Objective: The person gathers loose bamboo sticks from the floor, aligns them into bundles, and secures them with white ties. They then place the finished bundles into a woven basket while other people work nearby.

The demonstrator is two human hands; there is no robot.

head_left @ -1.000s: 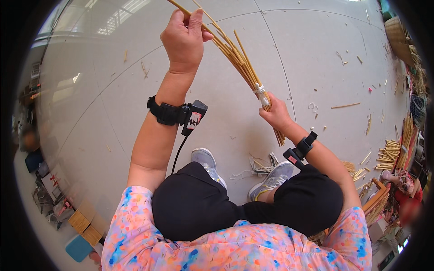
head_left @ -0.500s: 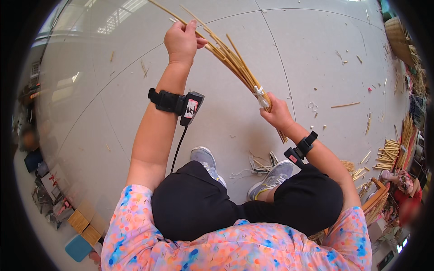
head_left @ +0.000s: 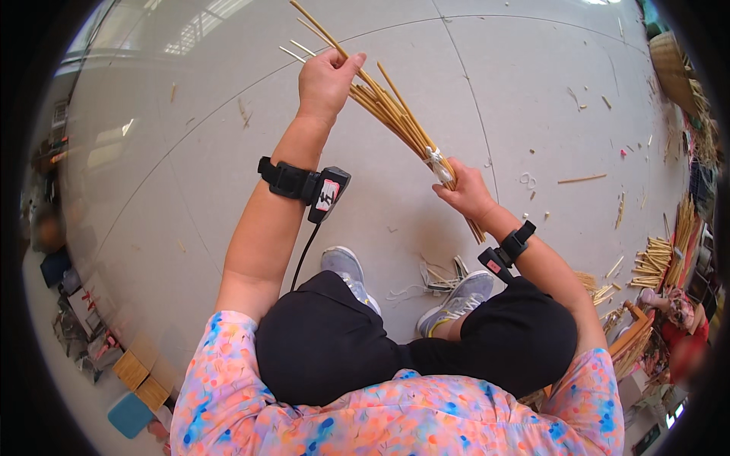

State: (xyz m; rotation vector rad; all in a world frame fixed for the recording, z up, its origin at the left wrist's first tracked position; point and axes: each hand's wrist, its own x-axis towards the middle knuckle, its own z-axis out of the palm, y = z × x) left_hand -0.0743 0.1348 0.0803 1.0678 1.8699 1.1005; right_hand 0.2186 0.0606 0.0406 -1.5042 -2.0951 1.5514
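A bundle of thin tan straw stalks (head_left: 399,114) slants from the upper left down to the right, above the floor. White binding (head_left: 437,164) wraps it near its lower end. My right hand (head_left: 468,190) is closed round the bundle just at this binding, and the stalk ends stick out below the fist. At the upper end my left hand (head_left: 327,83) is closed on stalks, its thumb and fingers pressed together. Several stalk tips fan out beyond the left hand, and its palm side is hidden.
Straw scraps and a loose stalk (head_left: 582,179) lie on the pale tiled floor (head_left: 563,251). Cut stalk bundles (head_left: 652,262) are piled at the right, near a wooden frame (head_left: 633,334) and another person (head_left: 684,327). A woven basket (head_left: 672,72) stands far right. Strips lie between my shoes.
My left hand has moved a little to the right and down along the stalks. The stalk tips beyond it have shifted right and spread. My right hand stays nearly in place.
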